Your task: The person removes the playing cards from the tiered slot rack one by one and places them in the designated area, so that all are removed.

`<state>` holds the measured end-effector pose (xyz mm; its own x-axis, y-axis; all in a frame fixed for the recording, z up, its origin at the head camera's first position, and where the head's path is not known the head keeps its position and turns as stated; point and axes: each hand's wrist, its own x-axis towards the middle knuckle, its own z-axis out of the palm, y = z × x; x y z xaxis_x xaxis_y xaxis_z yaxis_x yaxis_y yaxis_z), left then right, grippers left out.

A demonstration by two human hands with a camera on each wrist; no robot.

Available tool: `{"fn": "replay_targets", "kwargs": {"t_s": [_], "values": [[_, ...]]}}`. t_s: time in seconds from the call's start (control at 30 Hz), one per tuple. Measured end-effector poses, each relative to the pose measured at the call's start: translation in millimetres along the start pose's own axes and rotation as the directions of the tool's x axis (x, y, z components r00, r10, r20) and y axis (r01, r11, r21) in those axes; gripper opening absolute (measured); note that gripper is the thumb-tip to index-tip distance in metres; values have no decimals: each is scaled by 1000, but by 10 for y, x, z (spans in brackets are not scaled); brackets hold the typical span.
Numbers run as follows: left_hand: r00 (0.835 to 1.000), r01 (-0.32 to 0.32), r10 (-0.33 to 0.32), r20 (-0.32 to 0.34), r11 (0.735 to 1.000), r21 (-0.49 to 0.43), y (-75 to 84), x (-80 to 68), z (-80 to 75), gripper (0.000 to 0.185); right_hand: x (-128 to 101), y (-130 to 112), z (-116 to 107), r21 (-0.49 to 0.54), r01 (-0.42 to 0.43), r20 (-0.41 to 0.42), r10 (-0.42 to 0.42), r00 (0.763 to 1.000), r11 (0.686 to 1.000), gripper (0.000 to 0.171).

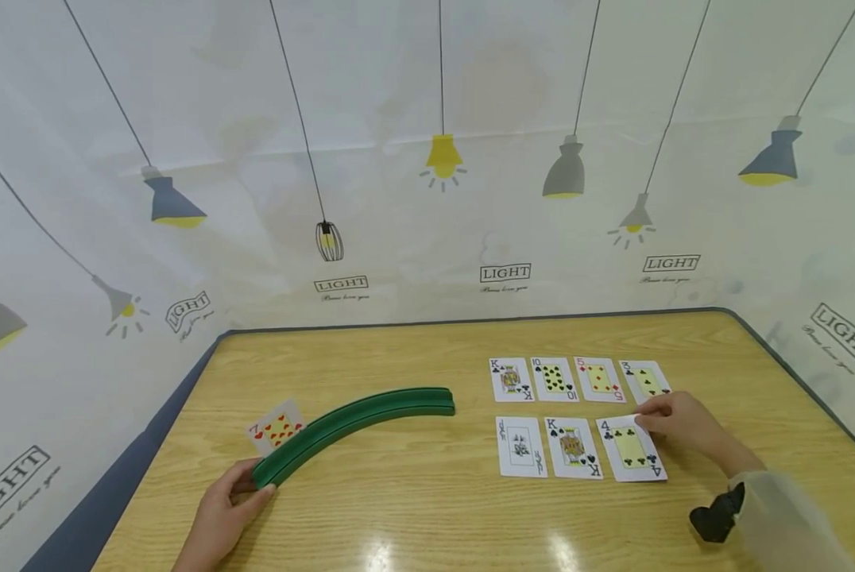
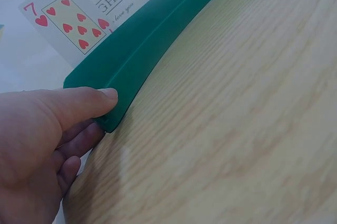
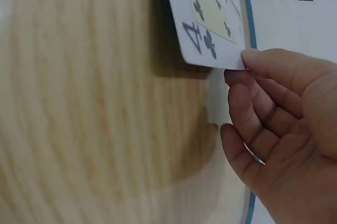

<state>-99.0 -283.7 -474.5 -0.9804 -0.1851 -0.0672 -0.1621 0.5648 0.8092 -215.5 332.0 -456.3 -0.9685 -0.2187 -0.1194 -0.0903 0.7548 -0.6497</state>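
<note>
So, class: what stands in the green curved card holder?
One card, a seven of hearts, stands near the end of the holder that the left hand grips. Its bottom edge is hidden.

We're looking across a light wooden table [image 1: 413,508] with a dark grey rim and rounded far corners, overhead light glaring off its varnished near edge in two bright patches. Behind the table and wrapping round both its sides hangs a pale backdrop [image 1: 399,95] printed with pendant lamps on long thin cords: grey-blue shades, a yellow bulb [image 1: 443,155] straight above the table's far edge, and a wire cage lamp [image 1: 329,240] to the bulb's left. Just above the table's far edge we read the word LIGHT [image 1: 504,273] in small boxed labels, repeated along the cloth.
</note>
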Motion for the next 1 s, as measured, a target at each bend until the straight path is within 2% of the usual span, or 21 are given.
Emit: {"fn": "replay_targets", "kwargs": {"t_s": [0.23, 0.43, 0.67, 1.0], "values": [[1000, 5, -5, 3, 1000, 11, -1, 13, 0, 42, -18, 38, 69, 26, -44, -60, 45, 997, 999, 33], [1000, 5, -5, 5, 1000, 7, 8, 7, -3, 42, -32, 3, 101, -6, -76, -99, 75, 992, 997, 34], [1000, 13, -13, 11, 1000, 0, 8, 0, 0, 43, -28, 26, 140, -38, -54, -121, 49, 991, 998, 30], [1000, 22, -22, 17, 1000, 4, 16, -5, -7, 43, -58, -14, 143, -32, -22, -138, 18, 990, 999, 25]]}}
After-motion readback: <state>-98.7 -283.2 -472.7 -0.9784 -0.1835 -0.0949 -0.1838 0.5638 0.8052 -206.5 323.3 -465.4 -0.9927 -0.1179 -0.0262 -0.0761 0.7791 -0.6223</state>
